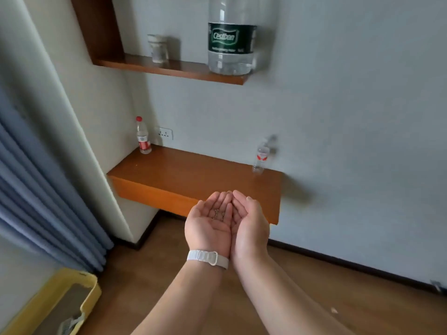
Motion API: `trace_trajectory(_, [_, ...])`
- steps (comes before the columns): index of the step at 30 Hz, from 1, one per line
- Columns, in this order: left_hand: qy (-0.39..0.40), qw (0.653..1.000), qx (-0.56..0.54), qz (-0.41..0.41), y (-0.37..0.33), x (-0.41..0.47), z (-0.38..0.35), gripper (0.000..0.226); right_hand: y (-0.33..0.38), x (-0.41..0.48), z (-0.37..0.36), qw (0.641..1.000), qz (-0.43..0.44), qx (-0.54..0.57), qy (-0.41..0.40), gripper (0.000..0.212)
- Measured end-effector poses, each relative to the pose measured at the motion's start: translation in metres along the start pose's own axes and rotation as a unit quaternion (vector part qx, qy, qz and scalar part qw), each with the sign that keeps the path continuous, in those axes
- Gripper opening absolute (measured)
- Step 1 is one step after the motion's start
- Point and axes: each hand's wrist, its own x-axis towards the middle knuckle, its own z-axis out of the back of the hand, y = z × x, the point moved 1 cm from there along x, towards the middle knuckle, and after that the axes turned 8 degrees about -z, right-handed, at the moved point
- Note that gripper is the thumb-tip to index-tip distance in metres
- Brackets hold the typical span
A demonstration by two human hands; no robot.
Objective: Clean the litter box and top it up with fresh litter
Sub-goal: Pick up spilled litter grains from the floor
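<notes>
Head camera looks down at your brown wooden plank floor where it meets a pale grey wall. An orange-brown wooden wall shelf carries a small red-capped clear bottle and a second small clear bottle. A higher wooden shelf holds a large clear water bottle with a green label and a glass tumbler. Blue pleated curtains hang at left.

The yellow plastic litter box sits on the floor at the lower left corner, well apart from your hands, with grey litter inside; a pale object in it is too blurred to name.

Your left hand, with its white wristband, and your right hand are cupped side by side, palms up and touching, unclenched. A few dark grains, possibly litter, lie in the left palm.
</notes>
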Motion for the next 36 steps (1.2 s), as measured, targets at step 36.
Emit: trace_trajectory(36, [0.146, 0.833, 0.274, 0.458, 0.841, -0.222, -0.178, 0.037, 0.595, -0.018, 0.613, 0.831, 0.333, 0.301, -0.328, 0.033])
